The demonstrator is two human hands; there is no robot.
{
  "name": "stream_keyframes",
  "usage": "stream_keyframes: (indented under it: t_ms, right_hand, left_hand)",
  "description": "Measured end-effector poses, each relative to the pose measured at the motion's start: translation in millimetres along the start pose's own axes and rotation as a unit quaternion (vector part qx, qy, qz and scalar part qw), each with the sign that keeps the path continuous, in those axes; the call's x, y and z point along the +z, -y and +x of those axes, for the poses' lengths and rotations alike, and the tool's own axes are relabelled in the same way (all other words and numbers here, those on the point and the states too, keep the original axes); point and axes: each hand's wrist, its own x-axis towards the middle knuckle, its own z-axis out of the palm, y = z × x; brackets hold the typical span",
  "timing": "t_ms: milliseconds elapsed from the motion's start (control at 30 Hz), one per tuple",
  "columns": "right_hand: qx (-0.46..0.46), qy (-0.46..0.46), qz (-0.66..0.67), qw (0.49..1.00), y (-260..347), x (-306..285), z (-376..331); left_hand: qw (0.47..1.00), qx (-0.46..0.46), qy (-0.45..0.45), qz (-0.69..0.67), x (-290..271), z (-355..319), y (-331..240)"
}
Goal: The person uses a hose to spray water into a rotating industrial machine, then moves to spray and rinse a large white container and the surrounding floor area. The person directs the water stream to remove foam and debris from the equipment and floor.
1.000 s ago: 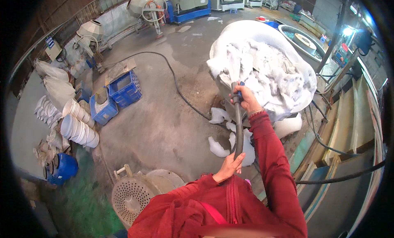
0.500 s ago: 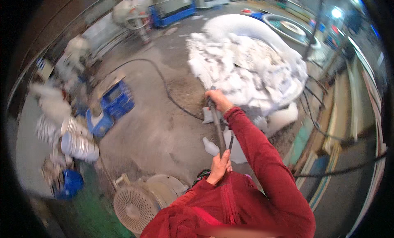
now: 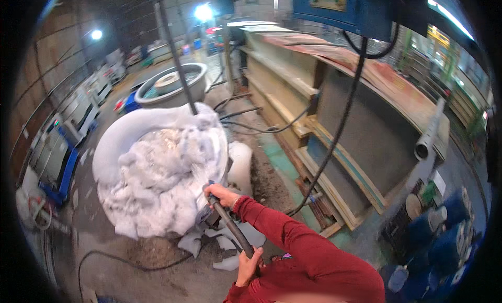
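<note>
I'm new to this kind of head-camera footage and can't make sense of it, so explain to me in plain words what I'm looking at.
There is no robot here: these are a person's own two hands, in red sleeves. All the pictures come from a wide fisheye camera worn on the head, looking down, so straight edges bend near the rim.

The right hand grips a dark hose near its far end; the left hand holds it lower, close to the body. The hose points at a big rounded mound of white foam. White pieces lie on the floor below. Behind the mound stands a round grey tub, and blue drums stand at lower right.
</note>
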Motion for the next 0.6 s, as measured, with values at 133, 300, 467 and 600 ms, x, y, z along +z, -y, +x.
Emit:
stream_keyframes:
  t_ms: [133,300,467,600]
  right_hand:
    - [-0.058,-0.088,-0.032,0.994,54,20,-49]
    - [-0.025,-0.157,-0.033,0.987,38,-22,-44]
    - [-0.112,-0.047,-0.163,0.979,31,15,-16]
    - [-0.131,0.025,-0.114,0.984,46,4,-27]
  left_hand:
    - [0.997,0.02,0.066,0.015,0,8,3]
    - [0.999,-0.01,0.038,0.012,16,10,5]
    - [0.999,0.028,-0.002,0.039,-9,11,3]
    - [0.989,0.052,-0.04,0.129,6,9,-2]
